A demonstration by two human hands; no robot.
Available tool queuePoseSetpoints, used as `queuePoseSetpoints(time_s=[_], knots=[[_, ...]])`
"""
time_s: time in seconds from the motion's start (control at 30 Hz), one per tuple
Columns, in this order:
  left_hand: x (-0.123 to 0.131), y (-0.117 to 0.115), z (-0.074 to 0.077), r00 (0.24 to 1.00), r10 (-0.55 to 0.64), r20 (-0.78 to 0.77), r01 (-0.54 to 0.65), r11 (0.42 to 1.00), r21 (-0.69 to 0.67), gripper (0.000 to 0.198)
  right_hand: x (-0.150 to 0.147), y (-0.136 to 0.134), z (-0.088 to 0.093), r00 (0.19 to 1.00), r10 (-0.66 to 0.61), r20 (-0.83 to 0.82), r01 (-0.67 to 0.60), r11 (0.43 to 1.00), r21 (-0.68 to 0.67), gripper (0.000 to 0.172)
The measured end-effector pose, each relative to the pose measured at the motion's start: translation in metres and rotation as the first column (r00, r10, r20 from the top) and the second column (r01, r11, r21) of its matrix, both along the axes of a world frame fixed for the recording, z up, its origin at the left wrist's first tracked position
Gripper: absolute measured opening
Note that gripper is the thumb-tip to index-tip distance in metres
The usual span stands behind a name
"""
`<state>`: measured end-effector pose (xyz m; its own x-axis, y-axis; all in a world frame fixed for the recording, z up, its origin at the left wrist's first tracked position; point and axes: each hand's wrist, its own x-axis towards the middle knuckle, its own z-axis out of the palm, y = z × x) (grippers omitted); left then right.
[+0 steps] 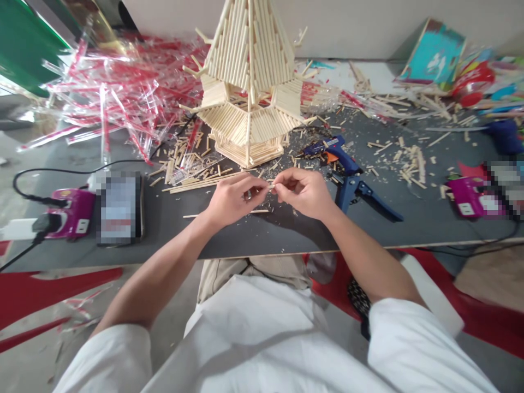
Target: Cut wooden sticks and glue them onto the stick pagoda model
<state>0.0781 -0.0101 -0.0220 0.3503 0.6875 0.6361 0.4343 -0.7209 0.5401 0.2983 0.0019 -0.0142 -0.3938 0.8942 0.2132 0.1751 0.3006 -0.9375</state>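
My left hand (233, 199) and my right hand (305, 191) meet above the dark tabletop (245, 232), fingers pinched together on a short thin wooden stick (271, 187) held between them. Just behind them stands a tall tiered tower model (249, 87) built of pale wooden sticks. Loose sticks (200, 183) lie to the left of my left hand. A blue glue gun (331, 148) and blue-handled cutters (360, 191) lie just right of my right hand.
A heap of clear and red plastic wrappers (110, 93) covers the back left. A purple power strip (71, 213) with cables and a blurred flat device (119, 207) sit at left. Another purple strip (470, 199) is at right. Stick offcuts (409, 158) litter the back right.
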Motion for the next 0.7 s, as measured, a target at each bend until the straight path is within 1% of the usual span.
queuePoseSetpoints(time_s=[0.1,0.2,0.27,0.43,0.63,0.7], knots=[[0.0006,-0.0008,-0.0023,1.000,-0.002,-0.017,0.002,1.000,-0.007,0.006,-0.0001,0.0010,-0.0023,0.998,-0.009,0.066,0.003,0.995,0.095,0.004],[0.0014,-0.0019,-0.0043,1.000,0.021,-0.023,-0.021,1.000,-0.015,0.008,0.0000,0.0016,-0.0030,0.991,-0.022,0.135,-0.005,0.981,0.194,0.003],[0.0019,-0.0023,-0.0049,0.999,0.032,-0.018,-0.033,0.999,-0.021,0.009,0.0002,0.0018,-0.0029,0.985,-0.032,0.172,-0.009,0.972,0.236,0.002],[0.0029,-0.0018,-0.0043,1.000,0.023,0.002,-0.023,0.999,-0.044,0.010,0.0018,0.0022,-0.0035,0.977,-0.041,0.210,-0.019,0.961,0.277,0.001],[0.0029,-0.0016,-0.0018,0.999,0.013,0.035,-0.010,0.997,-0.073,0.010,0.0036,0.0039,-0.0046,0.973,-0.030,0.229,-0.047,0.946,0.320,0.003],[0.0028,-0.0020,0.0002,0.999,0.021,0.043,-0.017,0.996,-0.082,0.010,0.0042,0.0048,-0.0047,0.972,-0.044,0.233,-0.037,0.943,0.331,0.004]])
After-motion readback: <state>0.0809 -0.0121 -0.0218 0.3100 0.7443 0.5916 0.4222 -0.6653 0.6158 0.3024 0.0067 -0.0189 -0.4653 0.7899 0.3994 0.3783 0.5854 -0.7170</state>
